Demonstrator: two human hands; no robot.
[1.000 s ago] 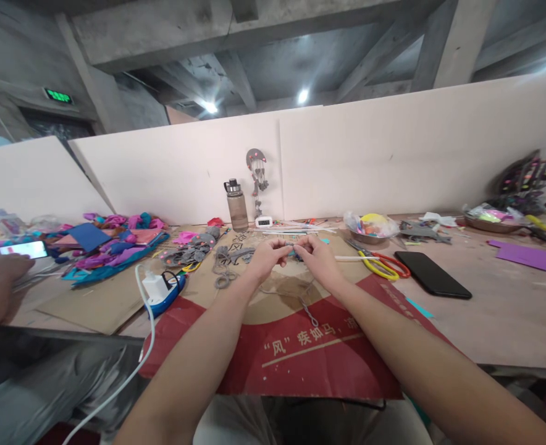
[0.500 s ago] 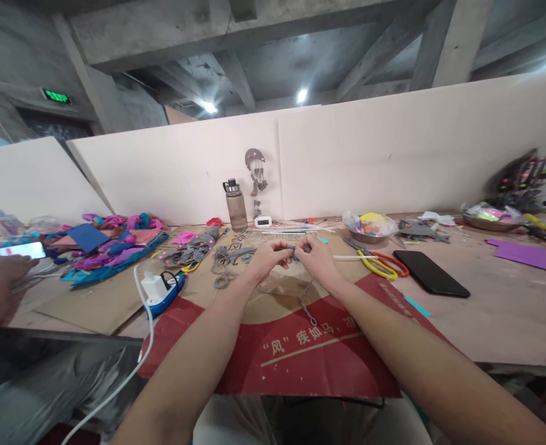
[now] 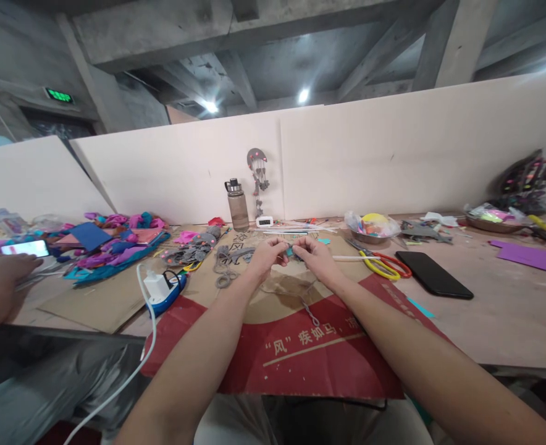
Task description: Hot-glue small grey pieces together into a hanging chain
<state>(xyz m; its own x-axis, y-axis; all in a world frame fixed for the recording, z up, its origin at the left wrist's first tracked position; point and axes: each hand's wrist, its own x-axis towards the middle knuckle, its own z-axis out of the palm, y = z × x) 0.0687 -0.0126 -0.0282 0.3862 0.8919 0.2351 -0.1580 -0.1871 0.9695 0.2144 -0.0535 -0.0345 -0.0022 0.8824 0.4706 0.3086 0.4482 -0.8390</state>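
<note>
Both hands meet above the middle of a red and brown paper sheet [image 3: 328,371] printed with characters. My left hand [image 3: 269,258] and my right hand [image 3: 314,254] pinch a small dark grey-green piece [image 3: 289,251] between their fingertips; fingers cover much of it, so its kind is unclear. A thin grey twisted cord [image 3: 310,314] trails on the sheet below my right hand. Left of my left hand lie grey cord pieces [image 3: 226,259], some in loops. To the right of my right hand rest scissors [image 3: 388,266] with yellow and red handles.
At right lies a black phone [image 3: 434,274], with a bowl [image 3: 372,232] of wrapped bits behind it. A bottle [image 3: 238,207] and small white clock [image 3: 264,221] stand by the partition. At left are a power strip [image 3: 166,293], colourful fabric [image 3: 115,250] and another person's hand [image 3: 4,278] with a lit phone.
My fingers have shifted slightly around the small piece, and more of its greenish surface shows now. The view has moved a little; the things on the table stay put.
</note>
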